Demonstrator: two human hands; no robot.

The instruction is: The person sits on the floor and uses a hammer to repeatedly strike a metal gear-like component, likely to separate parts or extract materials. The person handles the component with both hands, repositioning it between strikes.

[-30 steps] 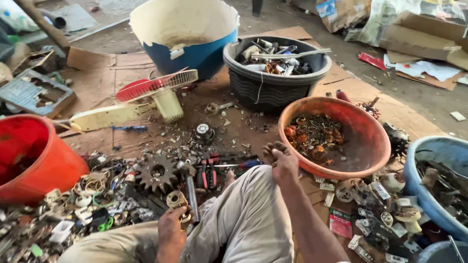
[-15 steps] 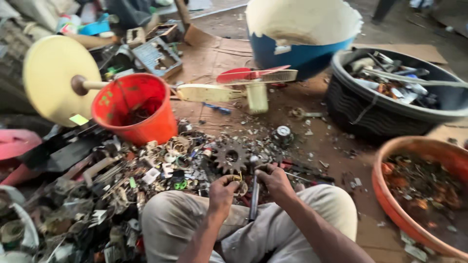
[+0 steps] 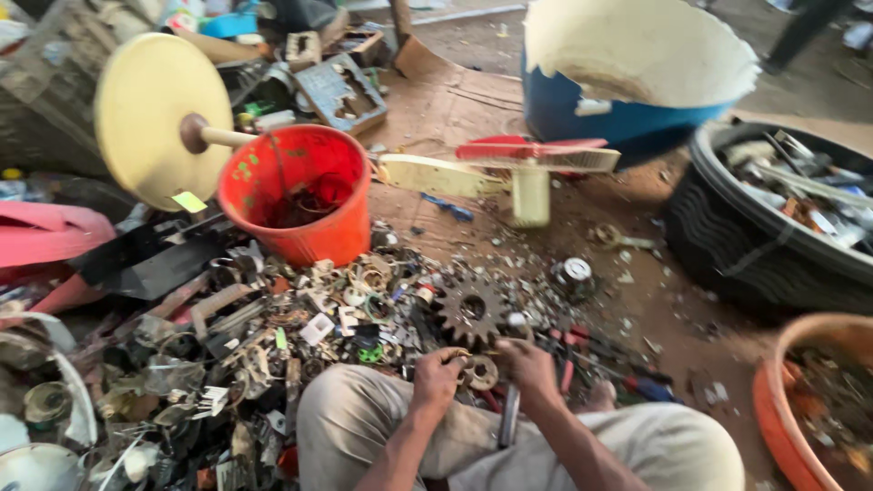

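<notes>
Scrap-strewn floor: left hand [image 3: 438, 377] and right hand [image 3: 527, 368] together grip a small metal ring [image 3: 479, 372], sorting apparently underway, steady hold needed.

Light: soft, even daylight, moderately bright, no hard sun patches.
Shadows: faint and diffuse; darker pockets at 9 o'clock among the scrap pile [image 3: 227, 364] and inside the black tub [image 3: 727, 245].
Glare: mild on the pale disc [image 3: 150, 118] at 10 o'clock and the white rim of the blue tub [image 3: 627, 114] at 1 o'clock.
Blur: motion smear across the whole picture, strongest at the edges.
Sharpest: the gear [image 3: 473, 309] near centre, only fairly crisp.
Distortion: wide-angle stretch towards the corners.
Colour: warm, saturated reds and oranges.
</notes>
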